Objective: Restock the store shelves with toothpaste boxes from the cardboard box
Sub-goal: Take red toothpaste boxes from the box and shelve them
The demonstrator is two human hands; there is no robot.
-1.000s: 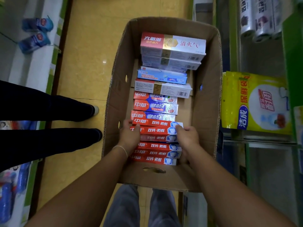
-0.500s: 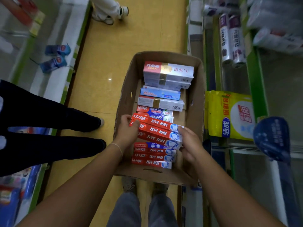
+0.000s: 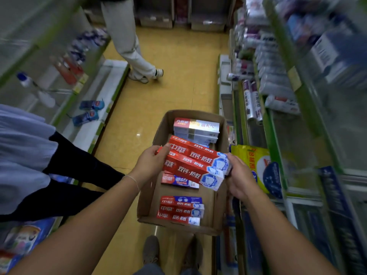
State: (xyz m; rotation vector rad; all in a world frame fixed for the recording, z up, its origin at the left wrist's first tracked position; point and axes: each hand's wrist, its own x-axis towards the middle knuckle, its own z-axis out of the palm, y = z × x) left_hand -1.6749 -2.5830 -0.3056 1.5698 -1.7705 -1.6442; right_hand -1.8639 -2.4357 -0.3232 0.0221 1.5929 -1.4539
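A stack of red toothpaste boxes point(image 3: 193, 162) is held above the open cardboard box point(image 3: 219, 197) on the floor. My left hand point(image 3: 151, 163) grips the stack's left end and my right hand point(image 3: 239, 178) grips its right end. Inside the cardboard box lie more red toothpaste boxes point(image 3: 180, 211) at the near end, a red-and-blue one point(image 3: 178, 180) in the middle, and silver-and-red boxes point(image 3: 196, 127) at the far end.
Green-edged shelves run along both sides of the yellow-floored aisle. A yellow bag point(image 3: 252, 161) sits on the right shelf beside the box. A person in dark trousers point(image 3: 75, 169) stands close on the left; another person's legs point(image 3: 129, 44) are farther up the aisle.
The stack of red toothpaste boxes has risen out of the cardboard box in both hands. My view has lifted, showing more of the aisle and shelves.
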